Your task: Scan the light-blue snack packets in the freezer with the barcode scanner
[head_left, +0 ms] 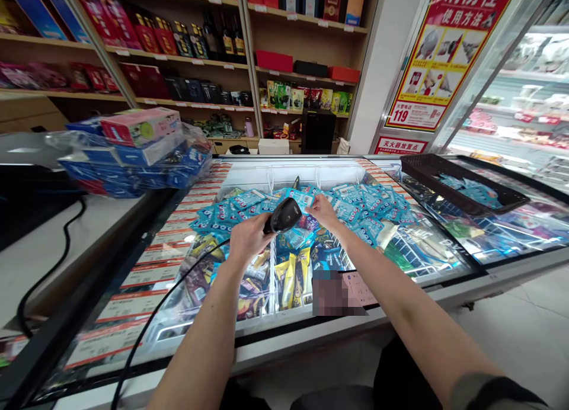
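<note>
My left hand (250, 239) is wrapped round a black corded barcode scanner (284, 215), its head turned toward my right hand. Between the fingers of my right hand (322, 211) is the edge of a small blue packet (299, 198) with white printing. Many more blue packets (371, 204) lie spread in a heap across the glass top of a chest freezer (249, 351), under and around both hands. Through the glass, yellow-wrapped ice creams (288, 279) show below. The scanner's cable (164, 303) runs down past my left forearm.
A brown basket (462, 182) holding some blue packets stands at the right. Plastic-wrapped boxes (142, 143) are stacked at the left. Near the freezer's front edge lies a phone-like screen (358, 288), partly blurred out. Shelves of goods (186, 57) line the back.
</note>
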Available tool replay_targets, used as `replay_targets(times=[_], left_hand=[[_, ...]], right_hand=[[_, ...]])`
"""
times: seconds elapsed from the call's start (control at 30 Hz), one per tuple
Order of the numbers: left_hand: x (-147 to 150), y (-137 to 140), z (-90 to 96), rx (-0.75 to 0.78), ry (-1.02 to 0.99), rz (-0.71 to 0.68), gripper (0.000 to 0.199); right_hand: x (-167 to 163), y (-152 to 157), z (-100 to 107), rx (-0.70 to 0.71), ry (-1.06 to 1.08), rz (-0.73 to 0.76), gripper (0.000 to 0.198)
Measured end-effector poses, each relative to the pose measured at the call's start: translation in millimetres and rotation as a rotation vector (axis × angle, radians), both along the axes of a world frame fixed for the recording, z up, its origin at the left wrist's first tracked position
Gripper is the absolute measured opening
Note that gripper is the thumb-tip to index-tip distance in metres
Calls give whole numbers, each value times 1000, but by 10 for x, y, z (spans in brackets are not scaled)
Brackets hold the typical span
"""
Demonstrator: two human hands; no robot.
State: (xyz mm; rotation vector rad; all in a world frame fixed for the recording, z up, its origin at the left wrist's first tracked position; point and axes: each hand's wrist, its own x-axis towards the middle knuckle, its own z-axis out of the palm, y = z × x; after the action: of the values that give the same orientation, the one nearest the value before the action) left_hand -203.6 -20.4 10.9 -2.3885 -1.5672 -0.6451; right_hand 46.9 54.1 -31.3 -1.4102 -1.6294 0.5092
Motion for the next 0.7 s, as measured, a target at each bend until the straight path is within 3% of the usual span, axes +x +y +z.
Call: replay_targets(times=[0.7], left_hand=[[96, -27, -2, 20, -14, -39, 36]], right_hand=[[-2, -131, -34, 43, -25, 5, 25]])
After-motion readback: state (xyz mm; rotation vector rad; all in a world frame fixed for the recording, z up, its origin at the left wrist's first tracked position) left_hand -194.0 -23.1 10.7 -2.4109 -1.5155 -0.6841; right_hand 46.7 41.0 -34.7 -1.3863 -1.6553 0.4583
